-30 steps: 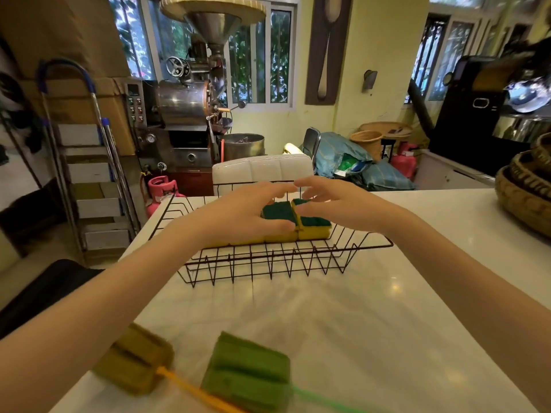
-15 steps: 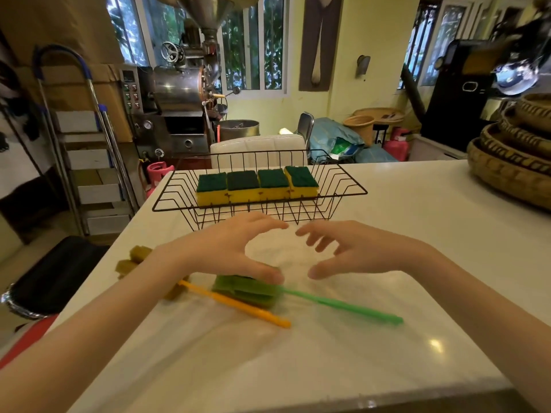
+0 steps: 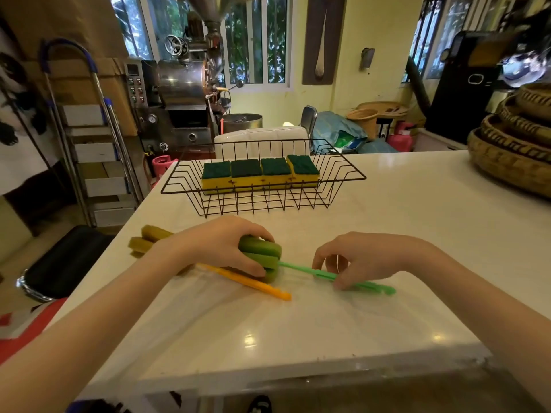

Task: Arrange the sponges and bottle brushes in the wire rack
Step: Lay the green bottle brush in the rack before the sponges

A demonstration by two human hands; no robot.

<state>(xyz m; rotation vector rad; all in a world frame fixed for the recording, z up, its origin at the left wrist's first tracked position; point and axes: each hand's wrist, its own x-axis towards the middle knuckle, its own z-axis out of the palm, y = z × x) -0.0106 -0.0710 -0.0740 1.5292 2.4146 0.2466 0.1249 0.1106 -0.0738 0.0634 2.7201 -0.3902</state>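
Observation:
A black wire rack (image 3: 334,190) stands on the white counter with several yellow-and-green sponges (image 3: 259,174) lined up side by side inside it. In front of it lies a green bottle brush (image 3: 262,254). My left hand (image 3: 220,245) is closed around its green foam head. My right hand (image 3: 366,257) pinches its thin green handle (image 3: 375,286) against the counter. An orange bottle brush (image 3: 262,287) lies beside it, its olive foam head (image 3: 146,241) poking out left of my left wrist, its handle partly under my left hand.
Woven baskets (image 3: 512,150) are stacked at the counter's right edge. The counter's near edge (image 3: 298,374) runs just below my forearms. A stepladder (image 3: 89,144) and a metal roasting machine (image 3: 185,93) stand beyond the counter on the left.
Both hands came back from the sponges in the rack to the brushes near me. My left hand closed on the green foam head and my right hand dropped onto the green handle.

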